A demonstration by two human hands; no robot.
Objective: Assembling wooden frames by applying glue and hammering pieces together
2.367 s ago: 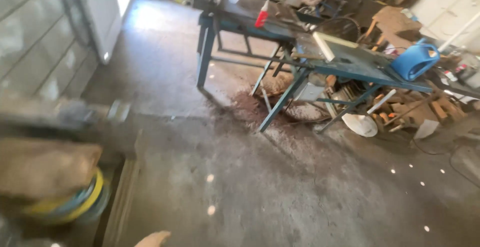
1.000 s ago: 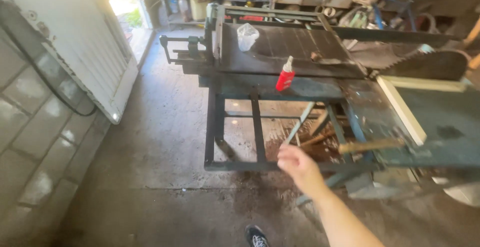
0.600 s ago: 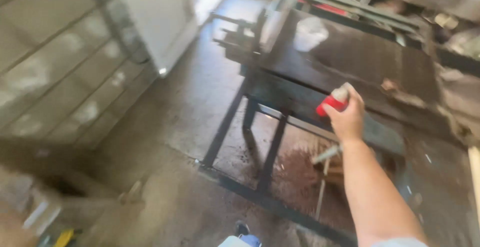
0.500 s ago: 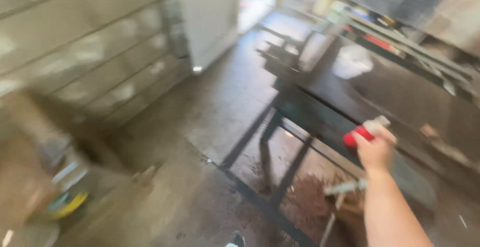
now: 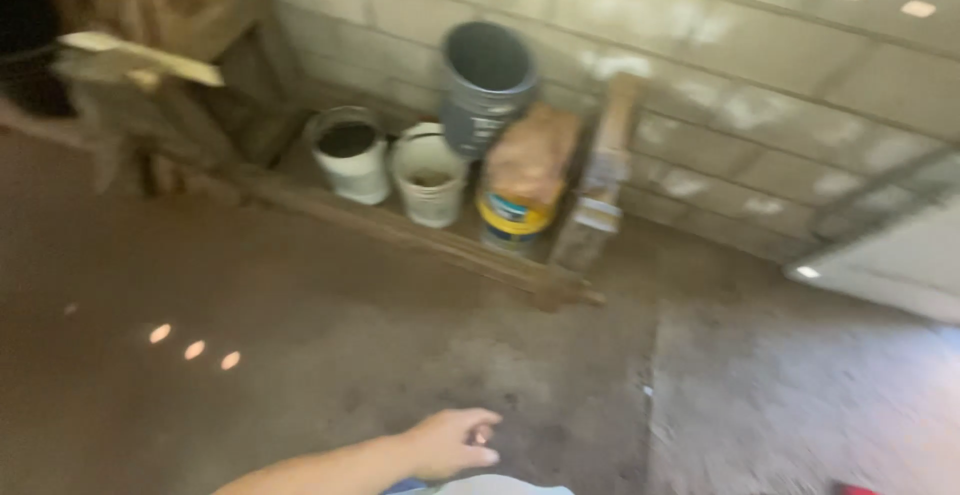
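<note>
The left hand point(image 5: 450, 442) hangs low over the concrete floor point(image 5: 300, 355), its grip loosely curled on nothing, well apart from 2 white buckets point(image 5: 385, 170) along the block wall point(image 5: 700, 105). A grey bucket point(image 5: 487, 85) stands behind them, beside a yellow-banded can point(image 5: 515, 217). The right hand is out of sight.

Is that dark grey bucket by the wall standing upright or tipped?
Tipped: the dark grey bucket leans on the block wall, its open mouth facing the camera.

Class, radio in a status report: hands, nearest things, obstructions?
Left hand low, grip loosely curled, empty. Right hand out of view. White buckets by block wall. Floor between.
</note>
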